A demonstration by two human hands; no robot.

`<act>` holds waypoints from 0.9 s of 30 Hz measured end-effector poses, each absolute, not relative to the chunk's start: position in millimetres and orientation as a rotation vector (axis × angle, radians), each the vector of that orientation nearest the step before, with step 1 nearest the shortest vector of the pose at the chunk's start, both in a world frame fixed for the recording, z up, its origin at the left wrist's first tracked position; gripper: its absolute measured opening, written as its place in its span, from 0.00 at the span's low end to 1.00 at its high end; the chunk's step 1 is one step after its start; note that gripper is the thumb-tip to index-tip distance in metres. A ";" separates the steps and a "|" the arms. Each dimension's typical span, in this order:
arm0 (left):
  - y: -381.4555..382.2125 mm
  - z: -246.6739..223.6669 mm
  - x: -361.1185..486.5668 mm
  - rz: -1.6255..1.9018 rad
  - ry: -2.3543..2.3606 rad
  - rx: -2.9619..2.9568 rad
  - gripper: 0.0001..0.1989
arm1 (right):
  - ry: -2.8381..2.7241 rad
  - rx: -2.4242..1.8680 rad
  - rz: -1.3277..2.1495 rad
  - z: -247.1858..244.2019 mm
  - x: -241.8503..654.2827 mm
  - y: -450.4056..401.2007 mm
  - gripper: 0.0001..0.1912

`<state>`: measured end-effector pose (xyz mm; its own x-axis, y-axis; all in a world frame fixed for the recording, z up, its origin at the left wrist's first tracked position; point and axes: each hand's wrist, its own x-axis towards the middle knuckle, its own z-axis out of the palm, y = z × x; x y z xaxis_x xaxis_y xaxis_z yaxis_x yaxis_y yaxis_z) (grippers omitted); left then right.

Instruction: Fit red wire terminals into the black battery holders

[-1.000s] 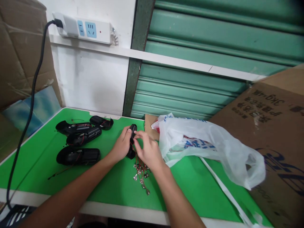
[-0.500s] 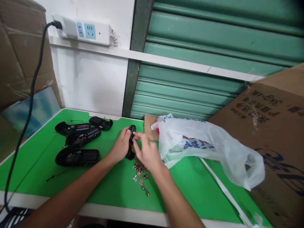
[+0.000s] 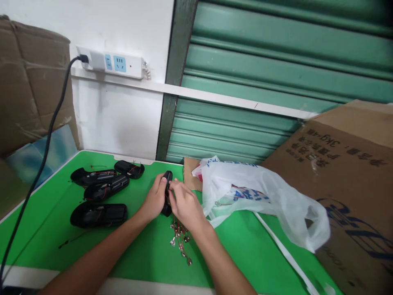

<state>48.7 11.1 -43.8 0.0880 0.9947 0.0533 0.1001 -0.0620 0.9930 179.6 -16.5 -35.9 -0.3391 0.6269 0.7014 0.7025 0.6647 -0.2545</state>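
My left hand (image 3: 154,200) is closed around a black plastic casing (image 3: 167,209), which stands on edge with its long side pointing away from me. Against the casing's right side, the thumb and fingertips of my right hand (image 3: 186,204) are pinched together. Whatever they grip is too small and hidden to name. Below that hand, a bunch of thin red wires with shiny metal ends (image 3: 181,239) lies on the green tabletop (image 3: 147,254). Several similar black casings (image 3: 113,216) with thin red wires rest to the left of my hands.
A white plastic bag (image 3: 260,184) lies at right over a piece of cardboard (image 3: 192,174). Large cardboard boxes (image 3: 307,164) flank the table. A black cable (image 3: 50,135) hangs at left from a wall socket strip (image 3: 123,65). A green shutter (image 3: 260,61) rises behind.
The camera view has tilted up a little, so everything appears lower. Both hands stay at the casing, with the right fingertips still pinched against its side.
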 end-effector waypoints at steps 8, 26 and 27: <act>7.6 -47.6 50.8 1.209 1.164 1.451 0.23 | -2.117 -1.017 -0.078 -32.9 182.2 -17.4 0.14; 20.9 -47.6 49.1 1.261 1.169 1.360 0.30 | -1.939 -1.137 -0.163 -27.5 185.0 -14.2 0.07; 21.1 -48.2 49.1 1.265 1.166 1.362 0.29 | -1.942 -1.133 -0.176 -28.3 184.0 -14.0 0.08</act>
